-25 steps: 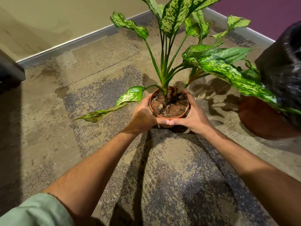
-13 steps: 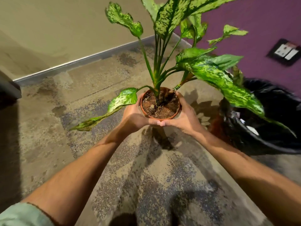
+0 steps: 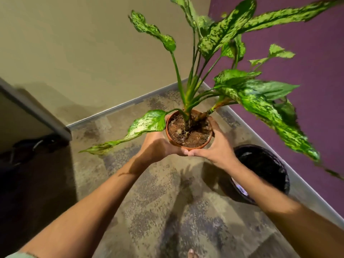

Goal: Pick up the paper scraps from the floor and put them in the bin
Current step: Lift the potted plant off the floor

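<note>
Both hands hold a small terracotta plant pot up in the air, well above the floor. My left hand wraps its left side and my right hand its right side, thumbs meeting at the front. Speckled green leaves spread wide to the upper right. The bin, lined with a black bag, stands on the floor at the right, partly behind my right forearm. A pale paper scrap shows inside it near the rim. No scraps are visible on the floor.
Mottled brown-grey carpet covers the floor. A beige wall with a grey skirting runs along the back, a purple wall along the right. A dark furniture edge and dark footwear lie at the left. A bare toe shows at the bottom.
The plant pot has been lifted off the floor and raised with both hands. The view has risen, so the bin now appears lower on the right.
</note>
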